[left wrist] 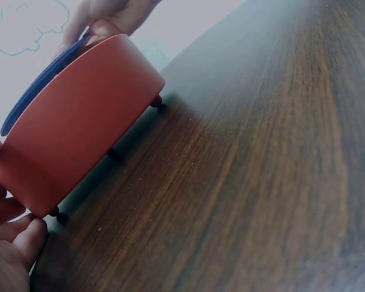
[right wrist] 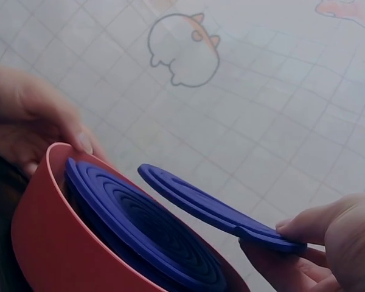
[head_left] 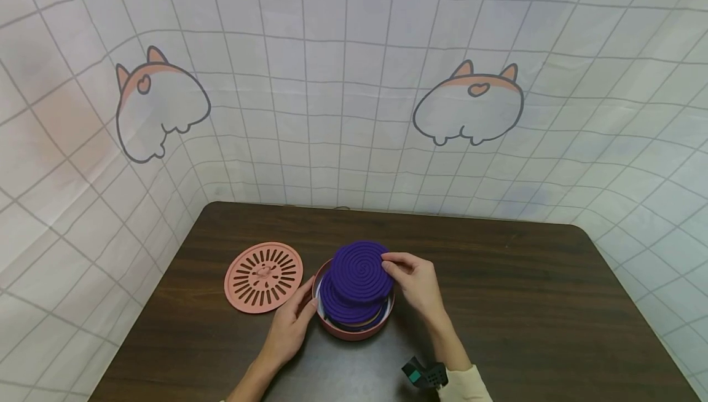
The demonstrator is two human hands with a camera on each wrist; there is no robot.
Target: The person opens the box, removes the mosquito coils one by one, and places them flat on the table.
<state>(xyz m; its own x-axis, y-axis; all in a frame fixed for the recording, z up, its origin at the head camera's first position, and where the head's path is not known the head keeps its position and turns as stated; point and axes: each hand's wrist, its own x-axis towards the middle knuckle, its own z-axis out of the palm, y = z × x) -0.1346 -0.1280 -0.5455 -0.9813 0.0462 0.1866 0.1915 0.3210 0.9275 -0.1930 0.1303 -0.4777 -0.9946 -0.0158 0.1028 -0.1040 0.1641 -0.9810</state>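
Note:
A round, flat purple disc with spiral grooves (head_left: 362, 271) is pinched at its right edge by my right hand (head_left: 413, 279). In the right wrist view, the held disc (right wrist: 213, 210) tilts above a second purple disc (right wrist: 146, 213), with a gap between them. That lower disc lies inside a round reddish-pink box (left wrist: 85, 115) on small feet. My left hand (head_left: 290, 325) grips the box's left side, thumb at the rim and fingers round the outer wall. Under the discs, a thin tan edge and a pale lining show in the head view.
A round pink slotted lid (head_left: 264, 278) with a small central knob lies on the dark wooden table (head_left: 525, 303), left of the box. A white grid-patterned curtain (head_left: 343, 101) hangs behind the table and along both sides. A black device (head_left: 424, 374) sits at my right wrist.

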